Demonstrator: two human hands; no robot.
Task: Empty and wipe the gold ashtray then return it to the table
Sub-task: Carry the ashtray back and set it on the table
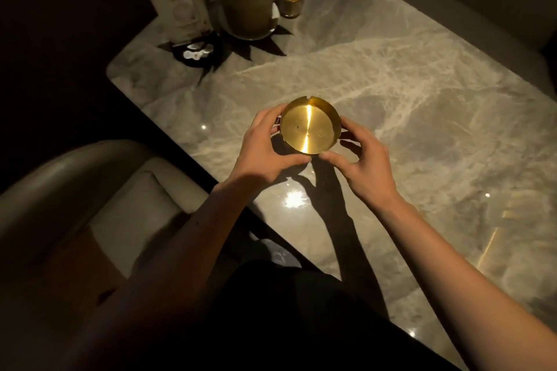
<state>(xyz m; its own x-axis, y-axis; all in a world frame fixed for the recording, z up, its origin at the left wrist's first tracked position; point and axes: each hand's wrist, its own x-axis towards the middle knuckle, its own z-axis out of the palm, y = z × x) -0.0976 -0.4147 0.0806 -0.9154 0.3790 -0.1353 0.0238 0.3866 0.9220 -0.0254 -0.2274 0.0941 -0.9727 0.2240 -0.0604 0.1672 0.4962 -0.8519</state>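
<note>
Both hands cup the gold ashtray (310,127) by its sides: the left hand (265,144) curls its fingers round the left wall, the right hand (360,159) pinches the right and near edge. It sits above or just on the marble surface (422,117), near its middle; contact is hard to tell. The bowl faces up, tipped slightly toward the camera, and being round has no long axis. The smooth metal could slip and clatter onto the stone.
</note>
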